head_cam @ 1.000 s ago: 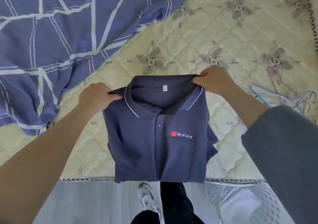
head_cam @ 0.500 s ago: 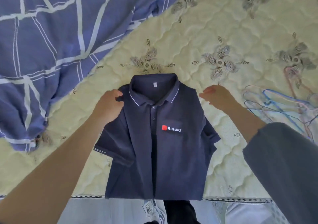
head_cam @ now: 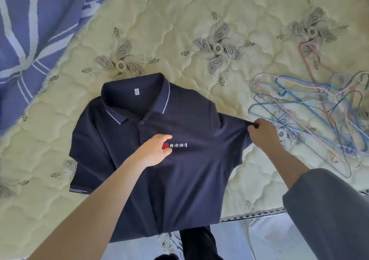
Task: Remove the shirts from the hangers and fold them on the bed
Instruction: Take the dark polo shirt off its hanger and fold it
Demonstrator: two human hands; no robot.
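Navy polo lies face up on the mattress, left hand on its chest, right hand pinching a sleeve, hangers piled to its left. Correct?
No: the hangers lie to the right of the polo, as the head view shows. The rest holds: face up on the mattress, left hand on its chest, right hand pinching a sleeve.

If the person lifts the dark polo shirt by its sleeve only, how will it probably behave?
Probably floppy: the polo shirt stretches to a point where the right hand pinches its sleeve, and its hem hangs over the mattress edge. Likely light too: that pinch alone draws the sleeve out.
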